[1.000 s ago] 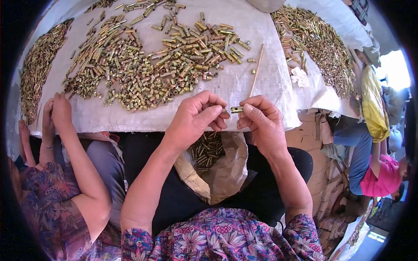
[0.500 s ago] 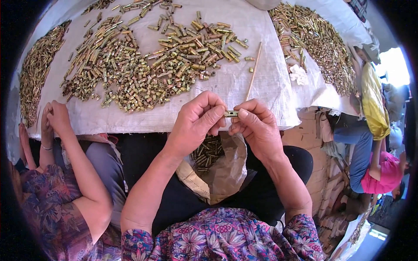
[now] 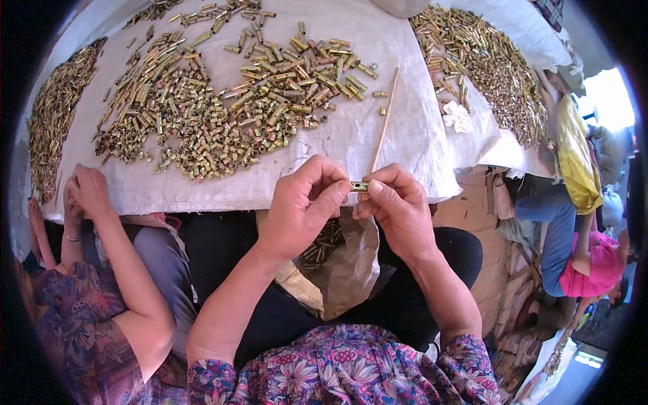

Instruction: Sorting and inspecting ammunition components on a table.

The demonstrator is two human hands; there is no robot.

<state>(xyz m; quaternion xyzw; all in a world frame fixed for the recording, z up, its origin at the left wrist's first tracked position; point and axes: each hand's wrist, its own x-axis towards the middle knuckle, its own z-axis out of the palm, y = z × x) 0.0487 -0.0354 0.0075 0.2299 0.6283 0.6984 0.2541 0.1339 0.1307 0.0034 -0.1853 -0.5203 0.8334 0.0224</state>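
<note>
A short brass-coloured metal sleeve (image 3: 359,186) with dark holes in its side is held level between my two hands, in front of the table edge. My left hand (image 3: 305,202) pinches its left end between thumb and forefinger. On the other end, the thumb and fingers of my right hand (image 3: 397,202) are closed. Below them, an open sack (image 3: 351,270) in my lap holds many similar metal pieces (image 3: 320,244). Beyond my hands, a large heap of short collars (image 3: 209,135) and longer sleeves (image 3: 290,74) lies on the white sheet (image 3: 337,145).
A thin wooden stick (image 3: 386,118) lies on the sheet, beside a few loose pieces. More heaps (image 3: 61,115) spread at the left and right (image 3: 493,67). A co-worker's hands (image 3: 88,192) are at the table edge on my left. A person in pink (image 3: 594,266) sits at the right.
My hands have dipped slightly toward me, with the sleeve still pinched between them. The whole view has shifted a little. The co-worker's hands remain at the table edge.
</note>
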